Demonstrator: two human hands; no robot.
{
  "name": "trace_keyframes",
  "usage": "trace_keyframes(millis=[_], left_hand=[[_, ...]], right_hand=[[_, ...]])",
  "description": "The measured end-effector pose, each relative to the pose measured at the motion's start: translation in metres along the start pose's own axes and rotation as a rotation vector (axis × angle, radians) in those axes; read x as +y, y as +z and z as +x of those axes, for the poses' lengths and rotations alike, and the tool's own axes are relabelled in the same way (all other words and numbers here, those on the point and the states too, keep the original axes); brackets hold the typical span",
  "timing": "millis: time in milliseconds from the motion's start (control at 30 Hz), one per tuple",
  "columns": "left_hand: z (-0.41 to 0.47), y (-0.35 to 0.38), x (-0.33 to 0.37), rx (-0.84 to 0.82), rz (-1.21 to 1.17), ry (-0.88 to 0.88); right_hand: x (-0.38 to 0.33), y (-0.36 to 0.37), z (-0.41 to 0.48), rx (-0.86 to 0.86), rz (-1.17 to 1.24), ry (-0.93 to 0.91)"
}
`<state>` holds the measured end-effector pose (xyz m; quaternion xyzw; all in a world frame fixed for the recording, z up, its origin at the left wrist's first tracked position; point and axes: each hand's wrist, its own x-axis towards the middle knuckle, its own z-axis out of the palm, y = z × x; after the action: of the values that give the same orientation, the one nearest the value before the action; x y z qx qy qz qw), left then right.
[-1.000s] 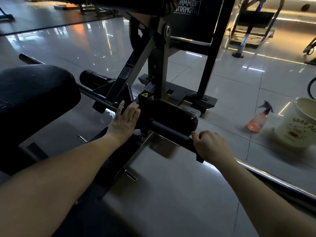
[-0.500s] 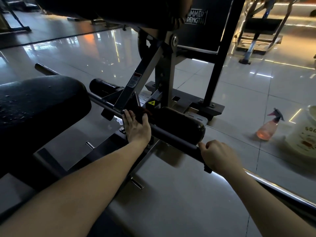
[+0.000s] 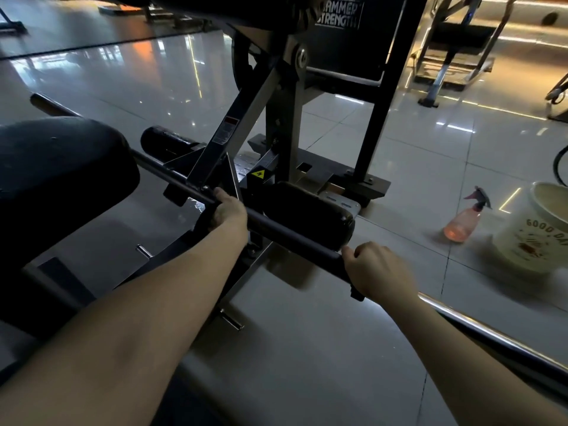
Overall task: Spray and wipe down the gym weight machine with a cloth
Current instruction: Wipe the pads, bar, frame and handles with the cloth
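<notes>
The black weight machine (image 3: pixel 285 118) stands ahead on the tiled floor. Its dark crossbar (image 3: pixel 292 233) runs below a black roller pad (image 3: pixel 307 207). My left hand (image 3: pixel 229 210) curls over the bar near the upright frame. It seems to hold a dark cloth (image 3: pixel 203 223) bunched against the bar; the dim light makes that hard to confirm. My right hand (image 3: pixel 378 269) grips the bar's near end, just past the roller pad. A pink spray bottle (image 3: pixel 464 224) stands on the floor to the right, away from both hands.
A cream bucket (image 3: pixel 534 238) sits beside the spray bottle. A black seat pad (image 3: pixel 61 167) fills the left side. A chrome rail (image 3: pixel 491 330) runs along the lower right. Other gym equipment (image 3: pixel 455 53) stands at the back right.
My left hand moved from flat against the frame beside the roller pad down onto the bar, and its fingers now curl over it. My right hand kept its grip on the bar end.
</notes>
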<state>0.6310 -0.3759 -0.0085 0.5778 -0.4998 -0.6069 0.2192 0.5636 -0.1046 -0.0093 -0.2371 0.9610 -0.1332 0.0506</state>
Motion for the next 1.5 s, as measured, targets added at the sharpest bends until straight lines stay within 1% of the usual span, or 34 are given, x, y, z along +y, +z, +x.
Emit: trace_keyframes(millis=[67,200,267,333,433,500,567,633,700,767,833,900,1000,1100,1267,1333,1367,1400,1433,1500], left_hand=[[-0.017,0.009,0.0,-0.028,0.0,0.023],[-0.068,0.027,0.001,-0.171,-0.068,0.001],[-0.088,0.032,-0.005,-0.199,-0.096,-0.05],[-0.1,0.036,-0.017,-0.231,-0.192,-0.154],[-0.124,0.049,-0.054,-0.362,-0.304,-0.245],[-0.143,0.055,-0.072,-0.452,-0.287,-0.261],[-0.156,0.054,-0.075,-0.518,-0.263,-0.281],[-0.161,0.046,-0.06,-0.51,-0.235,-0.289],[-0.148,0.038,-0.044,-0.413,-0.251,-0.269],[-0.122,0.033,-0.031,-0.304,-0.322,-0.212],[-0.105,0.037,-0.032,-0.249,-0.301,-0.205],[-0.112,0.05,-0.047,-0.279,-0.245,-0.233],[-0.139,0.071,-0.071,-0.405,-0.222,-0.309],[-0.166,0.066,-0.065,-0.484,-0.133,-0.333],[-0.173,0.03,-0.046,-0.554,0.131,-0.241],[-0.17,0.015,-0.036,-0.574,0.186,-0.203],[-0.166,0.008,-0.028,-0.581,0.194,-0.155],[-0.158,0.005,-0.018,-0.578,0.221,-0.065],[-0.151,0.004,-0.009,-0.553,0.268,0.076],[-0.139,-0.002,0.011,-0.425,0.385,0.367]], right_hand=[[-0.002,-0.002,-0.002,-0.006,-0.008,-0.003],[-0.007,-0.011,-0.005,-0.022,-0.005,-0.008],[-0.007,-0.015,-0.011,-0.032,-0.003,-0.012],[-0.007,-0.014,-0.011,-0.034,0.006,-0.007],[-0.009,-0.015,-0.013,-0.022,0.015,0.006],[-0.01,-0.016,-0.014,-0.017,0.022,0.013],[-0.009,-0.017,-0.014,-0.013,0.033,0.02],[-0.008,-0.017,-0.014,-0.03,0.056,0.012],[-0.008,-0.016,-0.014,-0.045,0.052,0.0],[-0.009,-0.019,-0.016,-0.05,0.048,-0.002],[-0.01,-0.022,-0.017,-0.064,0.047,-0.005],[-0.01,-0.023,-0.018,-0.069,0.046,-0.004],[-0.009,-0.02,-0.017,-0.053,0.047,-0.029],[-0.01,-0.02,-0.017,-0.042,0.074,-0.027],[-0.012,-0.026,-0.023,-0.038,0.103,-0.015],[-0.013,-0.027,-0.024,-0.046,0.102,-0.026],[-0.013,-0.028,-0.024,-0.044,0.094,-0.04],[-0.013,-0.028,-0.025,-0.048,0.083,-0.053],[-0.011,-0.028,-0.024,-0.051,0.076,-0.061],[-0.01,-0.026,-0.022,-0.058,0.067,-0.051]])
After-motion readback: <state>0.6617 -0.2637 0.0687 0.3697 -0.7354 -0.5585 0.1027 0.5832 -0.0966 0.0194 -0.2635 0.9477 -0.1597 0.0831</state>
